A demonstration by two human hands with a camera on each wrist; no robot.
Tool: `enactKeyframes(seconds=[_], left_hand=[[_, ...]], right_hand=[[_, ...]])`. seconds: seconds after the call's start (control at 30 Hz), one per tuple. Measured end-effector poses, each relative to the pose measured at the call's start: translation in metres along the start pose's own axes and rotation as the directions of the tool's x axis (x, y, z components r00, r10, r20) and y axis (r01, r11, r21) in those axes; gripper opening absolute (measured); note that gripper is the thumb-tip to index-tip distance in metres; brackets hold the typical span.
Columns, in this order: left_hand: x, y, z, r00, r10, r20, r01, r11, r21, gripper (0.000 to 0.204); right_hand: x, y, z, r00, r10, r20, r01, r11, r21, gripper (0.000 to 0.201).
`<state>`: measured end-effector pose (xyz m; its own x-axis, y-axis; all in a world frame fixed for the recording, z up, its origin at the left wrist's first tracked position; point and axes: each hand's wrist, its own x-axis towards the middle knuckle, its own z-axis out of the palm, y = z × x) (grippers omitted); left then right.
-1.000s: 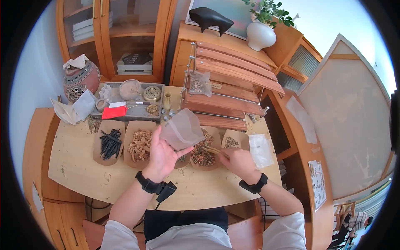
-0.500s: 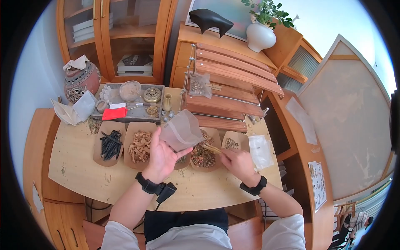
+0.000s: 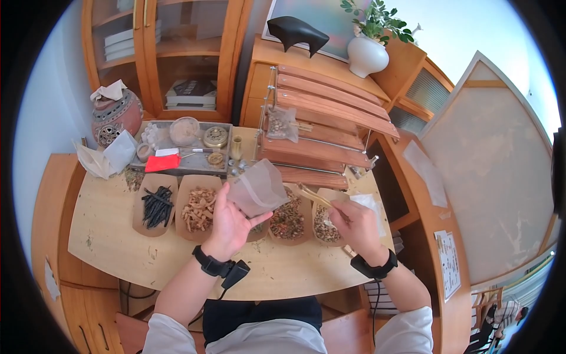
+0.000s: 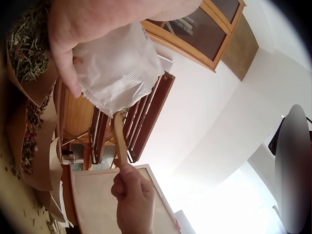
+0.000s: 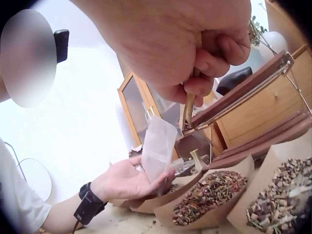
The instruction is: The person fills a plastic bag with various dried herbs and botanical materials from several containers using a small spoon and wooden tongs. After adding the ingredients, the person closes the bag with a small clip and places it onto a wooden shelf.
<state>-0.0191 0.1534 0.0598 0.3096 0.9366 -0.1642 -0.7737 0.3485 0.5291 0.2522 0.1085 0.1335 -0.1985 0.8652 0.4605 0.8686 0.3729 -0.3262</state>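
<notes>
My left hand (image 3: pixel 230 227) holds a translucent white pouch (image 3: pixel 257 186) between thumb and fingers, palm turned up. In my right hand (image 3: pixel 358 224) are slim wooden tongs (image 3: pixel 315 196), gripped near their rear end. Their tips point toward the pouch and, in the left wrist view, a small bit of herb (image 4: pixel 125 113) shows where the tongs (image 4: pixel 120 139) overlap the pouch's edge. Below lie mixed reddish dried herbs (image 3: pixel 287 221) in a paper tray. Pale chopped herbs (image 3: pixel 325 229) fill the tray under my right hand. Green herbs (image 4: pixel 30 48) sit partly hidden under my left hand.
Further left stand trays of black strips (image 3: pixel 157 205) and tan pieces (image 3: pixel 199 207). Behind them is a grey tray (image 3: pixel 200 167) with brass pots and a red packet (image 3: pixel 163 161). A slatted wooden rack (image 3: pixel 318 147) rises at the back. A white packet (image 3: pixel 367 203) lies at right.
My right hand has lifted the tongs from the mixed herbs and moved right, over the pale herbs, uncovering more of that tray. The left hand and pouch have barely moved.
</notes>
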Motion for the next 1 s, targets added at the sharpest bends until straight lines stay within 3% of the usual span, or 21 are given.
enactKeyframes(seconds=[0.17,0.27,0.37,0.47,0.57,0.7,0.8,1.0], left_hand=[[-0.001,0.0,0.004,0.999,-0.029,0.019,0.029,0.999,0.016,0.071],[-0.002,0.0,0.007,0.997,-0.054,0.052,0.053,0.998,0.021,0.071],[-0.002,0.001,0.005,0.996,-0.066,0.066,0.065,0.998,0.015,0.072],[-0.003,0.001,0.004,0.996,-0.052,0.068,0.051,0.999,0.011,0.071],[-0.004,0.002,0.005,0.999,0.002,0.039,-0.002,1.0,0.003,0.071],[-0.001,0.005,0.001,0.994,0.101,-0.049,-0.103,0.994,-0.04,0.071],[0.001,0.005,-0.002,0.987,0.13,-0.097,-0.137,0.988,-0.071,0.073],[0.002,0.004,0.0,0.986,0.13,-0.107,-0.138,0.988,-0.068,0.074]], right_hand=[[0.019,-0.022,-0.005,0.997,-0.07,-0.026,0.072,0.994,0.08,0.016],[0.024,-0.037,-0.005,0.991,-0.082,0.106,0.077,0.996,0.051,0.019],[0.023,-0.034,-0.001,0.984,-0.116,0.133,0.101,0.989,0.11,0.021],[0.02,-0.03,-0.007,0.992,-0.046,0.113,0.026,0.984,0.174,0.023],[0.02,-0.034,-0.024,0.968,0.173,0.183,-0.21,0.954,0.212,0.026],[0.015,-0.014,-0.021,0.936,0.236,0.26,-0.274,0.954,0.122,0.025],[0.011,0.007,-0.002,0.917,0.108,0.383,-0.111,0.994,-0.013,0.024],[0.031,0.009,0.029,0.956,0.022,0.293,-0.012,0.999,-0.035,0.02]])
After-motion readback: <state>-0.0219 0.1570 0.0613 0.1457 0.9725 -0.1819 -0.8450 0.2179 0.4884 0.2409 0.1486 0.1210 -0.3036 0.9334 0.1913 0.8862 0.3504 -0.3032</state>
